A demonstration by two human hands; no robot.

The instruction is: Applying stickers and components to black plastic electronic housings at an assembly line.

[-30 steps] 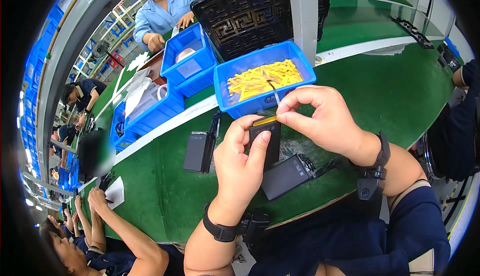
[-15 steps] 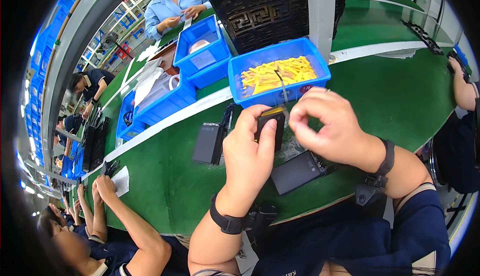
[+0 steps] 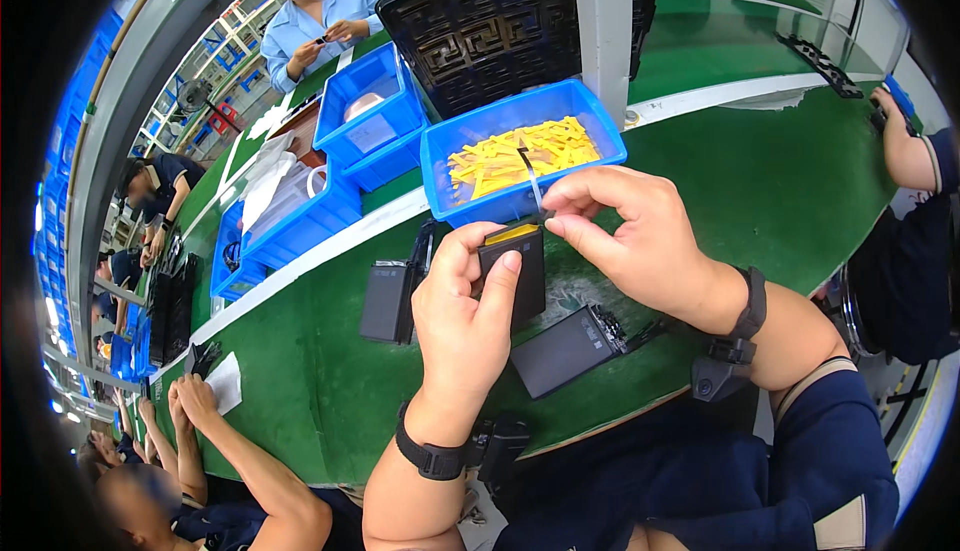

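Note:
My left hand [image 3: 465, 296] grips a flat black battery pack [image 3: 522, 276] on edge, thumb on its near face. Yellow shows along the pack's top edge. At the top right corner, the thumb and forefinger of my right hand [image 3: 640, 236] are pinched together; what lies between them is too small to make out. A thin silver strip [image 3: 533, 179] with a black end rises by those fingertips, in front of the blue bin [image 3: 480, 209]. Another black battery pack [image 3: 565, 353] lies below my hands, and one more pack [image 3: 384, 301] lies left of my left hand.
Yellow strips [image 3: 520, 156] fill the blue bin. More blue bins [image 3: 310, 231] stand at the left, and a black patterned crate [image 3: 490, 26] behind. A grey post [image 3: 603, 31] rises beside it. Co-workers' hands [image 3: 195, 401] are at the green table's [image 3: 300, 391] left; another person [image 3: 320, 26] sits opposite.
My right hand's fingertips have come in to the pack's top right corner, from apart to pinched there. The left hand still holds the pack, turned slightly. The whole view has shifted a little.

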